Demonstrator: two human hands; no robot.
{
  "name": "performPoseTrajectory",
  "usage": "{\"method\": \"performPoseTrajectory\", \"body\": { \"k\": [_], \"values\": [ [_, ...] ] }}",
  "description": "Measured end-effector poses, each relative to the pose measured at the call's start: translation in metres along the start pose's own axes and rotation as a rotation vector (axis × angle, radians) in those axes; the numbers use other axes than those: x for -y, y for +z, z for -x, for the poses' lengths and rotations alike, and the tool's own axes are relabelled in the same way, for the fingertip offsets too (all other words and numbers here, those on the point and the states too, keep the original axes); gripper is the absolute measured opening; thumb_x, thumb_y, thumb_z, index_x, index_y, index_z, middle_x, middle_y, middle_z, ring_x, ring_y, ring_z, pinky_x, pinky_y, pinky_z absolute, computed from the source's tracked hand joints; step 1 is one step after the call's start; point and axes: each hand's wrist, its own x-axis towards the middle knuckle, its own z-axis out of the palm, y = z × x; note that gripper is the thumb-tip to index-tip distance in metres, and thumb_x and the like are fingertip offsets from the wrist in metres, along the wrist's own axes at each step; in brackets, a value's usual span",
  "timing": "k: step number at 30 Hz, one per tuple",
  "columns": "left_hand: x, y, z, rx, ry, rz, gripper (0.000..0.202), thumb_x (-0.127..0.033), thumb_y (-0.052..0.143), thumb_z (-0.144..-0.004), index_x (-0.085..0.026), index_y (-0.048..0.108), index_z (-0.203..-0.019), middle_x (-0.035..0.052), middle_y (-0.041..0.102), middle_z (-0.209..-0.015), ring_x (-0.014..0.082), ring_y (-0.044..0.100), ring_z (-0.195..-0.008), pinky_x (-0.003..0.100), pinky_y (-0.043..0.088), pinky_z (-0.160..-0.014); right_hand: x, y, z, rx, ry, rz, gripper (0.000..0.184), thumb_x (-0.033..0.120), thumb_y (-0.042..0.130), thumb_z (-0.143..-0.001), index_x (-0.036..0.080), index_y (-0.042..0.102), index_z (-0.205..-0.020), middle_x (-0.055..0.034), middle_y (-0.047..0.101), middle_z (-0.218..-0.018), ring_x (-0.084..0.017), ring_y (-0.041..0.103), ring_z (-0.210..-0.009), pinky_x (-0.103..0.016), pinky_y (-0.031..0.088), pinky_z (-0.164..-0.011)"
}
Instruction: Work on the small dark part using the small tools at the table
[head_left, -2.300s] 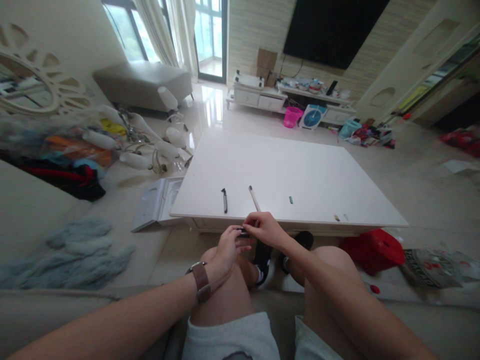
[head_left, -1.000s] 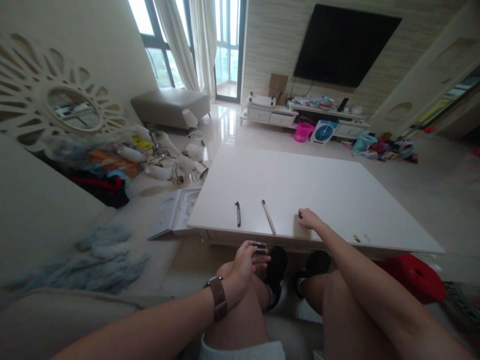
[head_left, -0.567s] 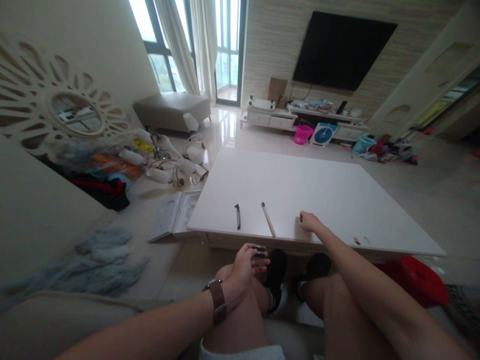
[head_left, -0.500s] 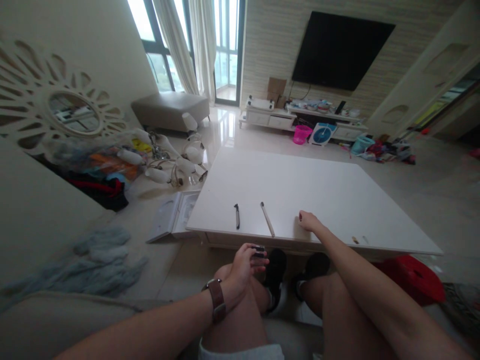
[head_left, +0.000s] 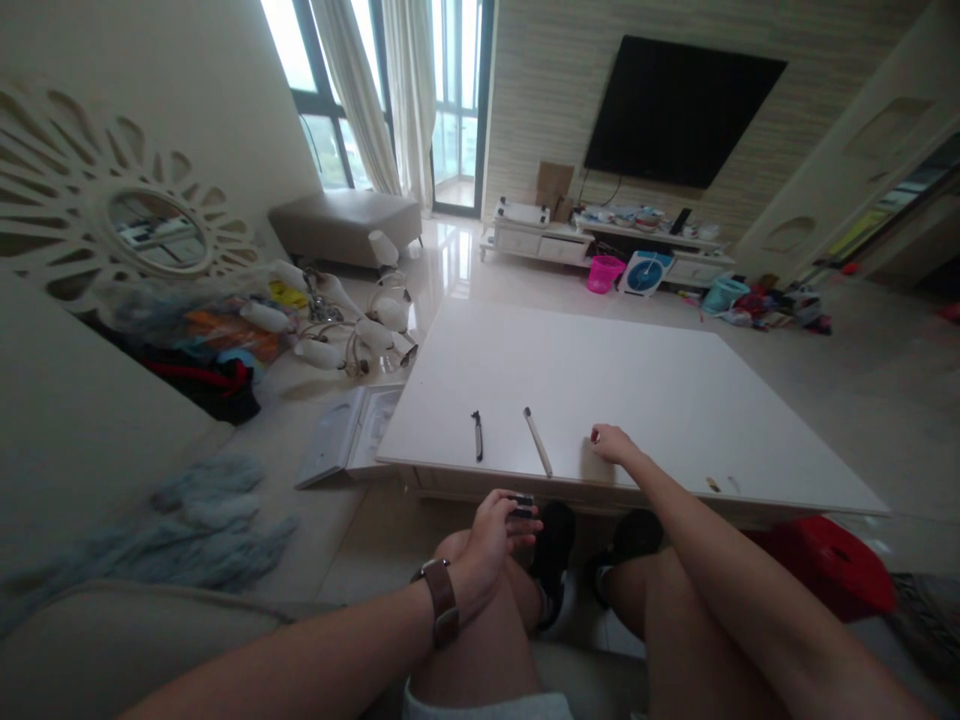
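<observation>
The left hand (head_left: 493, 532), nearest the wearer, grips a small dark piece (head_left: 523, 500) at its fingertips, the lower fingers spread beneath. The piece is in the air on the near side of the bench (head_left: 577, 370), above a dark shoe (head_left: 555, 545); too little shows to say what it is. The right hand (head_left: 615, 443) is at the near part of the bench, fingers curled in, a dark spot showing at the tips; I cannot tell whether it grips something or merely touches the top.

To the left of the right hand lies a pale stick (head_left: 538, 442), dark tip pointing far, and farther left a slim tool (head_left: 478, 437). To the right of the right forearm, a brown bit (head_left: 712, 484) and a pale bit (head_left: 733, 483) sit close to the near edge.

The likeliest trouble is a drop: if the left fingers loosen, nothing but the lap and the floor lies below the dark piece. The stick's near end almost meets the edge, so a leftward brush of the right hand could roll it off. A rightward sweep of that forearm could push the two bits over, toward the red object (head_left: 840, 565) on the floor.
</observation>
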Motion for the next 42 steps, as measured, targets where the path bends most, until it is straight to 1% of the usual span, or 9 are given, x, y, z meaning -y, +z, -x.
{"method": "performPoseTrajectory", "body": {
  "k": [3,7,10,13,17,24,32,38,42],
  "values": [
    [-0.001,0.001,-0.002,0.017,0.017,0.031,0.017,-0.023,0.054,-0.082,-0.015,0.055,-0.096,0.0123,0.071,-0.088,0.0216,0.072,-0.071,0.028,0.051,-0.059,0.018,-0.013,0.006,-0.022,-0.101,-0.146,0.027,0.006,0.058,-0.075,0.013,0.070,-0.098,-0.0093,0.072,-0.090,-0.018,0.066,-0.082,-0.024,0.047,-0.072],
    [-0.014,0.000,-0.011,-0.088,0.017,0.055,0.017,-0.022,0.055,-0.079,-0.014,0.057,-0.094,0.0123,0.071,-0.088,0.0208,0.071,-0.068,0.027,0.051,-0.057,0.048,-0.035,0.032,-0.105,-0.258,-0.377,0.031,0.013,0.054,-0.078,0.017,0.068,-0.106,-0.0045,0.071,-0.086,-0.016,0.066,-0.078,-0.025,0.050,-0.072],
    [-0.029,0.000,-0.017,-0.130,0.089,0.089,0.018,-0.021,0.055,-0.079,-0.015,0.056,-0.096,0.0111,0.071,-0.089,0.0200,0.071,-0.070,0.028,0.052,-0.060,0.069,-0.048,0.063,-0.244,-0.421,-0.793,0.015,0.024,0.063,-0.074,0.016,0.066,-0.086,-0.0021,0.068,-0.076,-0.019,0.065,-0.074,-0.030,0.050,-0.068],
    [-0.038,0.002,-0.018,-0.124,0.118,0.098,0.018,-0.020,0.054,-0.080,-0.016,0.055,-0.098,0.0109,0.071,-0.090,0.0200,0.071,-0.071,0.028,0.053,-0.060,0.085,-0.052,0.090,-0.279,-0.438,-0.920,0.011,0.027,0.069,-0.071,0.017,0.064,-0.075,-0.0012,0.066,-0.070,-0.017,0.061,-0.066,-0.028,0.046,-0.060],
    [-0.037,0.006,-0.012,-0.109,0.073,0.083,0.017,-0.020,0.051,-0.083,-0.015,0.055,-0.100,0.0118,0.071,-0.091,0.0195,0.071,-0.072,0.027,0.052,-0.059,0.103,-0.048,0.115,-0.265,-0.443,-1.040,0.009,0.024,0.071,-0.070,0.018,0.065,-0.073,-0.0009,0.066,-0.069,-0.016,0.060,-0.064,-0.028,0.047,-0.060],
    [-0.035,0.007,-0.012,-0.128,0.054,0.092,0.014,-0.021,0.049,-0.087,-0.014,0.056,-0.097,0.0102,0.071,-0.087,0.0192,0.071,-0.069,0.026,0.052,-0.059,0.128,-0.033,0.142,-0.245,-0.574,-1.073,0.004,0.016,0.064,-0.073,0.019,0.062,-0.072,-0.0045,0.071,-0.086,-0.019,0.067,-0.081,-0.032,0.053,-0.073],
    [-0.036,0.008,-0.009,-0.113,0.031,0.121,0.014,-0.024,0.050,-0.088,-0.014,0.057,-0.095,0.0108,0.071,-0.088,0.0188,0.071,-0.069,0.026,0.051,-0.060,0.130,-0.021,0.121,-0.323,-0.530,-0.925,0.009,0.010,0.057,-0.072,0.019,0.061,-0.073,-0.0042,0.072,-0.083,-0.019,0.069,-0.078,-0.033,0.055,-0.076],
    [-0.036,0.006,-0.009,-0.071,0.051,0.131,0.015,-0.023,0.050,-0.089,-0.014,0.058,-0.097,0.0112,0.072,-0.090,0.0197,0.071,-0.073,0.027,0.052,-0.061,0.144,-0.013,0.125,-0.372,-0.654,-0.857,0.012,0.008,0.059,-0.075,0.020,0.060,-0.075,-0.0040,0.071,-0.087,-0.018,0.067,-0.079,-0.031,0.054,-0.076],
    [-0.034,0.005,-0.010,-0.066,0.047,0.139,0.015,-0.022,0.049,-0.089,-0.014,0.058,-0.097,0.0115,0.072,-0.090,0.0204,0.071,-0.073,0.028,0.053,-0.062,0.141,-0.010,0.129,-0.355,-0.707,-0.799,0.011,0.011,0.062,-0.079,0.020,0.060,-0.074,-0.0034,0.070,-0.084,-0.018,0.066,-0.078,-0.030,0.053,-0.074]
  ]
}}
